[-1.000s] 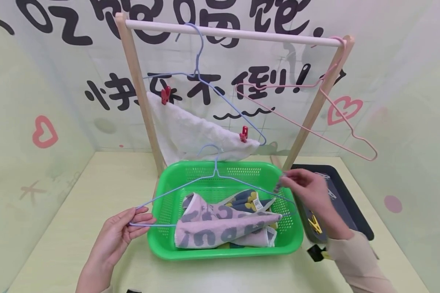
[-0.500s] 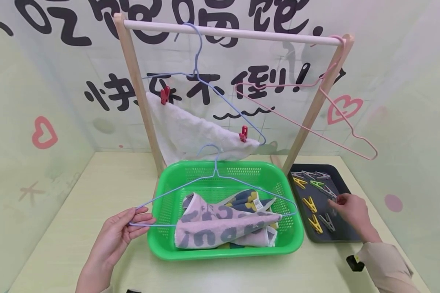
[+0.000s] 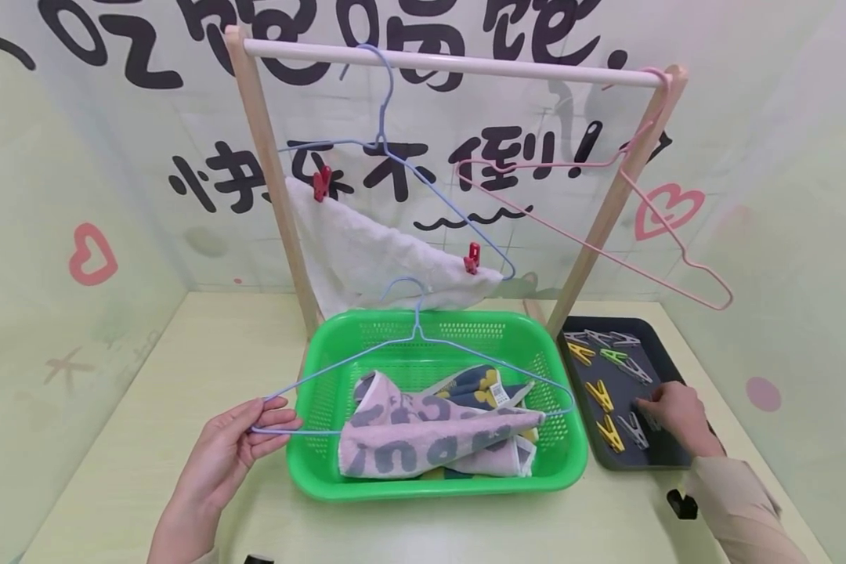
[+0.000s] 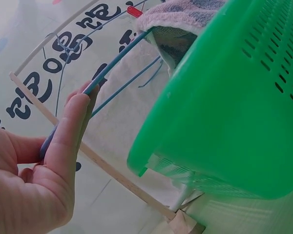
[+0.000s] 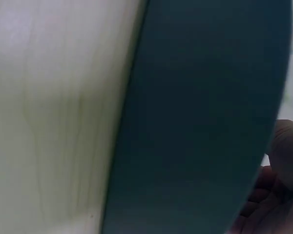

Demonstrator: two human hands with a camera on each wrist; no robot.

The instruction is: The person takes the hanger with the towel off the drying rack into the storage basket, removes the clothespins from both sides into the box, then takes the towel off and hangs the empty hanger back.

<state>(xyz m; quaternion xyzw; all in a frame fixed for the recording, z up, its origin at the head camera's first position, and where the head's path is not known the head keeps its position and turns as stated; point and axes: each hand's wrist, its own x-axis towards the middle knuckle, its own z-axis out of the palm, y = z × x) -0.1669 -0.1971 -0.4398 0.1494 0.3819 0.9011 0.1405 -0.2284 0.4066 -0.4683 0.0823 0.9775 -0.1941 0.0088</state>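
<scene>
My left hand point(image 3: 243, 439) holds the left corner of a blue clothes hanger point(image 3: 352, 359) between thumb and fingers. Over the hanger's lower bar lies a pink towel point(image 3: 423, 454) with grey lettering, partly inside the green basket point(image 3: 433, 492). In the left wrist view the hanger point(image 4: 118, 61) runs from the hand point(image 4: 63, 151) to the towel. My right hand point(image 3: 680, 419) reaches into the dark tray point(image 3: 623, 460), fingers bent down at a grey clothespin point(image 3: 654, 424). Whether they pinch it I cannot tell. The tray wall point(image 5: 195, 117) mostly covers that hand point(image 5: 278, 195) in the right wrist view.
Behind the basket stands a wooden rack point(image 3: 423, 61). A white towel point(image 3: 381, 251) hangs there, clipped by red clothespins point(image 3: 322, 184) to another blue hanger. A pink hanger point(image 3: 571, 235) hangs at its right end. Yellow clothespins point(image 3: 599, 397) and several others lie in the tray.
My right hand has gone from the hanger's right side, where it held something small and grey, out to the tray, then slightly lower there. The left hand has stayed on the hanger.
</scene>
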